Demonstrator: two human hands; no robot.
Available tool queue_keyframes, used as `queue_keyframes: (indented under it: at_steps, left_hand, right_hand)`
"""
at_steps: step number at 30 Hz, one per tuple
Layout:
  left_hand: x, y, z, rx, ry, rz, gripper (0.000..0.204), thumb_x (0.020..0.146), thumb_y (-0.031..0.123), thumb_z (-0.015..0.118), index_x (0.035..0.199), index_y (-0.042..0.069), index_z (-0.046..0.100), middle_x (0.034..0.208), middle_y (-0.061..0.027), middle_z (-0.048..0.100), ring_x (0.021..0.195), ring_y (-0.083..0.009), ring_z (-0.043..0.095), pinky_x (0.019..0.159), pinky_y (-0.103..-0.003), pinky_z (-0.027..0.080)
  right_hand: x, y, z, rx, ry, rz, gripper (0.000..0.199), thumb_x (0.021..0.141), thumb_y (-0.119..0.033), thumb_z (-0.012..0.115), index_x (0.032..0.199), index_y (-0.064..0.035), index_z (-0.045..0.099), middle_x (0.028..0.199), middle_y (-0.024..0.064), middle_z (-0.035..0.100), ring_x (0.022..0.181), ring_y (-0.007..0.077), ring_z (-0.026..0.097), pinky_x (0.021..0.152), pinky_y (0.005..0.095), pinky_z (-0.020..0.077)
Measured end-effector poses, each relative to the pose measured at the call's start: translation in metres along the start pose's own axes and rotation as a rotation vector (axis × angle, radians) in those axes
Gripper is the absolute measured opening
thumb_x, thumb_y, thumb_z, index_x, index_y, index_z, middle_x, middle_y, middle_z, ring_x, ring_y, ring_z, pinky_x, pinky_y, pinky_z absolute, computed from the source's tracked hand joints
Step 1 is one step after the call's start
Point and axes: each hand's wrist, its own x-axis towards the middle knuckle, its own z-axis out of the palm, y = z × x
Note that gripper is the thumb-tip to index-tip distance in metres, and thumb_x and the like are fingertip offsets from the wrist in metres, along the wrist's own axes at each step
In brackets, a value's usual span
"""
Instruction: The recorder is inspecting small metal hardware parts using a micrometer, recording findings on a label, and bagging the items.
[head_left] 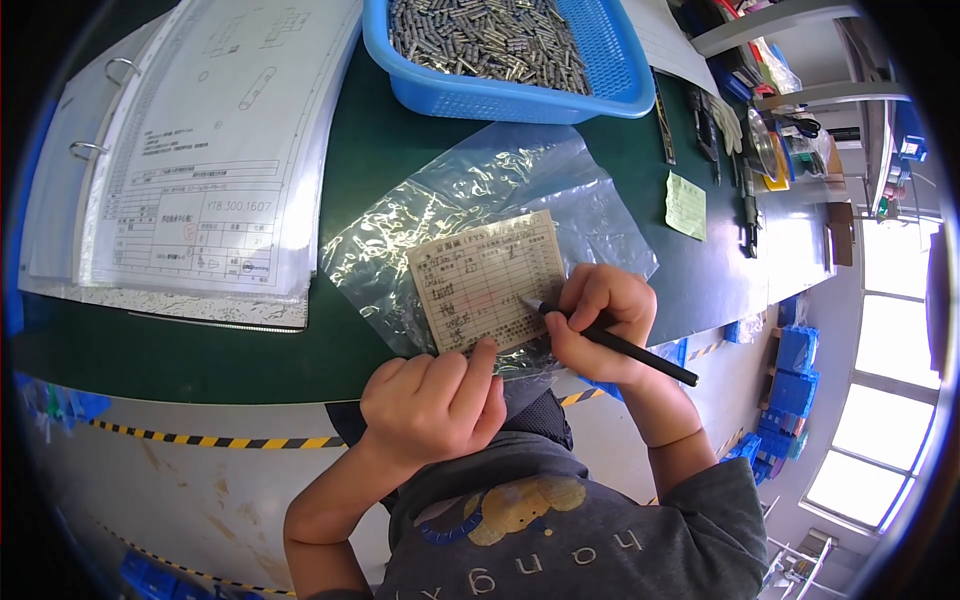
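Note:
My right hand [610, 322] is closed round a black pen [640, 354], its tip at the lower right part of a cream paper card [480, 285]. Printed lines and handwriting cover the card. It lies on a clear plastic bag [500, 180], which spreads flat and wrinkled over the green table mat [345, 355]. My left hand [432, 405] rests at the card's near edge. Its index fingertip presses on the card, and the other fingers curl in under the palm with nothing seen in them.
A blue plastic basket [632, 88] full of small metal pins [490, 40] stands at the back. On the left lies an open ring binder [205, 160] with drawing sheets. To the right are a pale green slip [686, 206], a white glove [725, 122] and several dark tools.

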Motion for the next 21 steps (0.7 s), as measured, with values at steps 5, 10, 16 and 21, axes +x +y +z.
queue_keyframes:
  at_steps: [5, 10, 16, 21]
  left_hand:
    - [-0.0002, -0.0002, 0.0001, -0.004, 0.001, -0.006, 0.023, 0.065, 0.020, 0.056, 0.081, 0.007, 0.065, 0.055, 0.0024, 0.039, 0.041, -0.0104, 0.039, 0.039, -0.024, 0.028]
    - [-0.0006, -0.0005, 0.0000, -0.006, -0.001, -0.001, 0.023, 0.065, 0.020, 0.056, 0.082, 0.006, 0.065, 0.055, 0.0022, 0.039, 0.041, -0.0105, 0.038, 0.039, -0.024, 0.029]
    - [-0.0003, -0.0005, -0.0003, -0.004, -0.002, 0.006, 0.023, 0.065, 0.019, 0.056, 0.082, 0.006, 0.065, 0.055, 0.0021, 0.038, 0.041, -0.0106, 0.038, 0.039, -0.024, 0.029]
    - [-0.0007, -0.0005, 0.0001, -0.007, 0.002, 0.003, 0.023, 0.065, 0.019, 0.056, 0.082, 0.006, 0.064, 0.055, 0.0021, 0.038, 0.041, -0.0107, 0.038, 0.039, -0.024, 0.029]
  right_hand:
    - [0.0007, -0.0009, -0.0007, -0.016, 0.010, 0.020, 0.025, 0.062, 0.004, 0.064, 0.056, -0.0065, 0.042, 0.056, 0.0034, 0.048, 0.045, 0.0082, 0.043, 0.041, 0.0205, 0.0306]
    - [0.0001, 0.0006, 0.0003, -0.002, 0.024, 0.018, 0.025, 0.061, 0.005, 0.064, 0.057, -0.0064, 0.042, 0.056, 0.0029, 0.046, 0.045, 0.0080, 0.041, 0.041, 0.0207, 0.0295]
    - [-0.0008, 0.0025, -0.0026, -0.010, 0.028, -0.026, 0.025, 0.061, 0.006, 0.063, 0.057, -0.0064, 0.042, 0.056, 0.0034, 0.047, 0.045, 0.0083, 0.041, 0.041, 0.0206, 0.0286]
    - [0.0003, 0.0011, -0.0015, -0.021, 0.002, -0.031, 0.025, 0.060, 0.006, 0.063, 0.056, -0.0065, 0.042, 0.056, 0.0035, 0.047, 0.045, 0.0085, 0.041, 0.040, 0.0208, 0.0279]
